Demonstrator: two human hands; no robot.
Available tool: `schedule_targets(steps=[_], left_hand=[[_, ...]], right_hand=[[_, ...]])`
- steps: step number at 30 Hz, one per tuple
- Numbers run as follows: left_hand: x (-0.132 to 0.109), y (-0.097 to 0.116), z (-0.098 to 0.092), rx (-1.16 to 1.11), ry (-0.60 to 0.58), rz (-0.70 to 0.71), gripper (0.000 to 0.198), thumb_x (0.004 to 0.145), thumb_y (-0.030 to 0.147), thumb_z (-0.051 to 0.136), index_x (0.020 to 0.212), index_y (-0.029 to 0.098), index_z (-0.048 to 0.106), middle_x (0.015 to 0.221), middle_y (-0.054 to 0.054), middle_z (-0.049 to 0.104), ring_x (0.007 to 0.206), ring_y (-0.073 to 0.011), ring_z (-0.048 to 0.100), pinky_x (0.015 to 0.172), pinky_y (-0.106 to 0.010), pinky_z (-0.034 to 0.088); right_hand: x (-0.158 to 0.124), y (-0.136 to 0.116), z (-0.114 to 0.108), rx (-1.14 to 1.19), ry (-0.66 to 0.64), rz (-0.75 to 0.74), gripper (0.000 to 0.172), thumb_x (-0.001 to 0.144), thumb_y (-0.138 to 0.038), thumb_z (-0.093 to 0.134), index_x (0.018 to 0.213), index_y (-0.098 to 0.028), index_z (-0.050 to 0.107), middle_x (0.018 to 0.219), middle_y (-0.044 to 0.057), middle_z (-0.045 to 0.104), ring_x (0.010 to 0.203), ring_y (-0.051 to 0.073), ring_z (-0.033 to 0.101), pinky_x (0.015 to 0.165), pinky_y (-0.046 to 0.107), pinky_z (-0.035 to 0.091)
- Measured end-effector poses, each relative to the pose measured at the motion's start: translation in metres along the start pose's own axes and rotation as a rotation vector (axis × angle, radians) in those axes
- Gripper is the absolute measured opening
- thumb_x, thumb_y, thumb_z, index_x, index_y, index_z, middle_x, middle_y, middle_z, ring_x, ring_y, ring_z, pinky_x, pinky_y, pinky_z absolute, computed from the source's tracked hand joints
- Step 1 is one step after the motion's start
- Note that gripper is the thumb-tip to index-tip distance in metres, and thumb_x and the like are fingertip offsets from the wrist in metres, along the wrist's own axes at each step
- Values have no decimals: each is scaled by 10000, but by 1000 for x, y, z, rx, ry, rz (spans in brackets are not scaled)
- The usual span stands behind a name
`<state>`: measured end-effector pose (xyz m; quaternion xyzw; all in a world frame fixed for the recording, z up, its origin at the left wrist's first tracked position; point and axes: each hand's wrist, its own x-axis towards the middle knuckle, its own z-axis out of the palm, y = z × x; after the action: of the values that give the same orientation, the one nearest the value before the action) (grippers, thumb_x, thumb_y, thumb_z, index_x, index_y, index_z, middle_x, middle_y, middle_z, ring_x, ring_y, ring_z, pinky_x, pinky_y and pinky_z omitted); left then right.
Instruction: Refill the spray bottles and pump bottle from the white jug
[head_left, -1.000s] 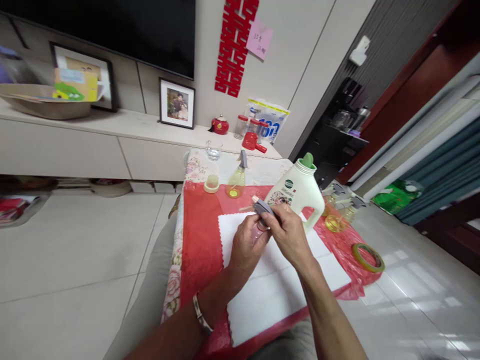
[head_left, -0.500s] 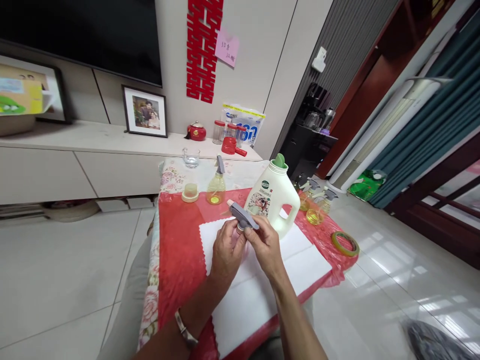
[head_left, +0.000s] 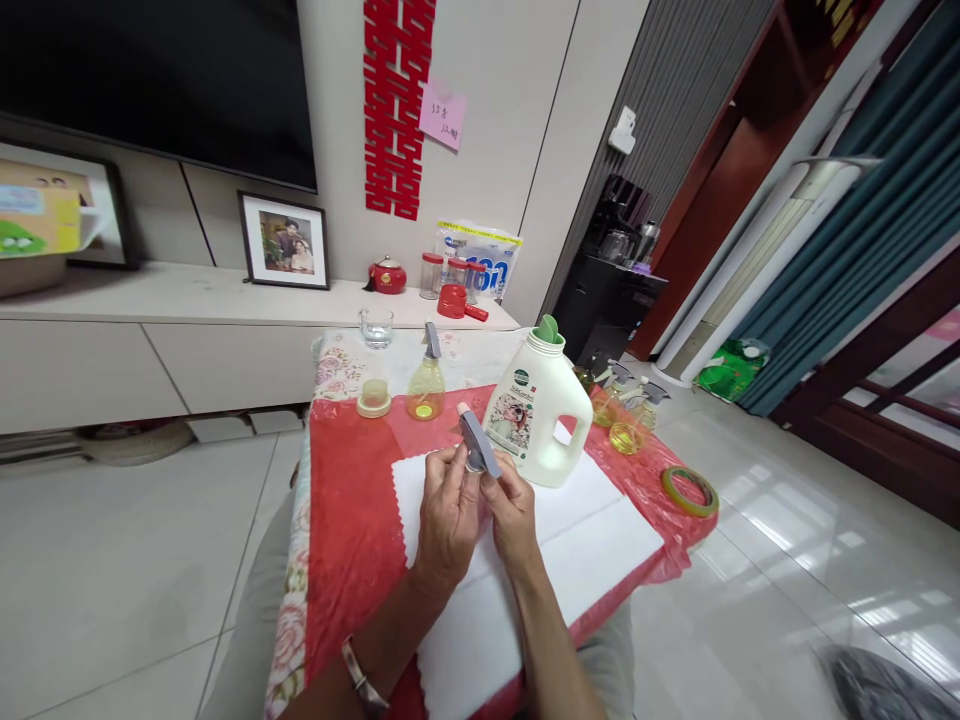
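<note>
Both my hands meet over a white cloth [head_left: 592, 545] on a red-covered table [head_left: 352, 510]. My left hand [head_left: 446, 520] is wrapped round a small spray bottle, whose body is mostly hidden by the fingers. My right hand [head_left: 514, 510] pinches the bottle's grey trigger sprayer head [head_left: 475, 443] at the collar. A white detergent jug [head_left: 541, 408] with a green cap stands just behind my hands.
A yellow spray bottle [head_left: 426, 382], a small cup [head_left: 373, 397] and a glass [head_left: 376, 326] stand at the table's far side. Two more spray bottles [head_left: 626, 412] sit right of the jug, a tape roll [head_left: 690, 491] near the right edge. A low cabinet [head_left: 187, 330] runs behind.
The view has swung right and settled. My hands have stayed on the spray bottle, and the grey sprayer head has turned more upright between my fingers.
</note>
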<state>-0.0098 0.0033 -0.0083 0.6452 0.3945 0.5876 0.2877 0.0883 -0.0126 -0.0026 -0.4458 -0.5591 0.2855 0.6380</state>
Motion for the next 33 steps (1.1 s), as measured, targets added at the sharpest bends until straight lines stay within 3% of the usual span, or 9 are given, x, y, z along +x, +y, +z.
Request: schedule_targets(steps=[6, 11, 18, 25, 28, 33], left_hand=[[-2, 0, -1, -101, 72, -9, 256, 999, 325, 425, 1200, 198, 522, 1129, -99, 563, 1043, -215, 610, 917, -385, 535], [-1, 6, -2, -79, 59, 80, 205, 949, 283, 499, 1137, 210, 534, 1087, -84, 550, 1035, -223, 577, 927, -401, 505], [9, 11, -1, -47, 73, -7, 174, 855, 277, 588, 1011, 203, 564, 980, -59, 550, 939, -226, 578, 856, -391, 517], [8, 7, 0, -99, 63, -26, 174, 871, 299, 583, 1022, 221, 619, 988, -52, 548, 951, -222, 600, 874, -391, 537], [6, 4, 1, -123, 64, -29, 187, 898, 318, 566, 1039, 220, 640, 1010, -58, 538, 961, -221, 615, 872, -393, 552], [6, 0, -1, -107, 45, -18, 224, 963, 313, 470, 907, 222, 667, 986, -64, 558, 980, -225, 608, 917, -407, 547]], right_hand=[[-4, -1, 4, 72, 80, 22, 288, 866, -392, 694, 1074, -195, 718, 1104, 81, 647, 1100, 217, 596, 1008, 358, 475], [-7, 2, 8, 87, 149, 32, 265, 824, -328, 698, 1036, -168, 687, 1048, 86, 649, 1020, 202, 612, 914, 329, 507], [-7, 11, 13, 85, 226, 12, 237, 782, -287, 687, 982, -164, 652, 981, 62, 638, 935, 175, 602, 847, 294, 495], [-10, 15, 4, 109, 100, 2, 370, 863, -412, 654, 1150, -181, 682, 1176, 84, 606, 1125, 210, 567, 1016, 343, 450], [-9, 13, 1, 108, 43, 19, 386, 949, -479, 543, 1139, -185, 706, 1152, 82, 605, 1151, 209, 546, 1044, 339, 427], [-6, 11, 0, 97, -10, 58, 355, 938, -483, 596, 1099, -195, 726, 1173, 76, 616, 1175, 214, 529, 1051, 325, 410]])
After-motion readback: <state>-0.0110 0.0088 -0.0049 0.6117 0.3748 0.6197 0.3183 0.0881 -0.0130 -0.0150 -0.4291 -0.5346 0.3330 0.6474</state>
